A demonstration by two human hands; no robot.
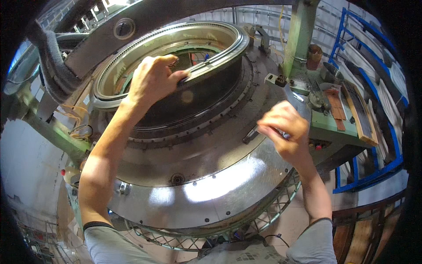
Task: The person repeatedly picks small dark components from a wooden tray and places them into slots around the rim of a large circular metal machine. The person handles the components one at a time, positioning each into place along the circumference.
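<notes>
1. The left hand [151,81] lies on the near rim of the ring [176,44], the raised metal collar tilted up over the middle of the machine. Its fingers curl over the rim edge and clench it, thumb toward the dark outer wall.
2. The ring sits above the dark cylinder [193,97], its open centre showing green and red parts inside; its far side rises toward the top of the view.
3. The right hand [283,127] hovers over the right side of the machine, fingers bunched and pinched around a thin tool [251,134]. Only the tool's dark lower end shows below the fingers; what kind of tool it is cannot be told.
4. The tool's tip points down and left, just beside the outer edge of the dotted band around the cylinder. Whether it touches the metal cannot be told.
5. The broad shiny plate [211,193] spreads below both hands, ringed with small screws and bright with glare.
6. A green post [301,35] stands behind the right hand, and a green shelf [329,125] to its right carries wooden strips and small parts.
7. A blue frame [373,171] runs along the far right.
</notes>
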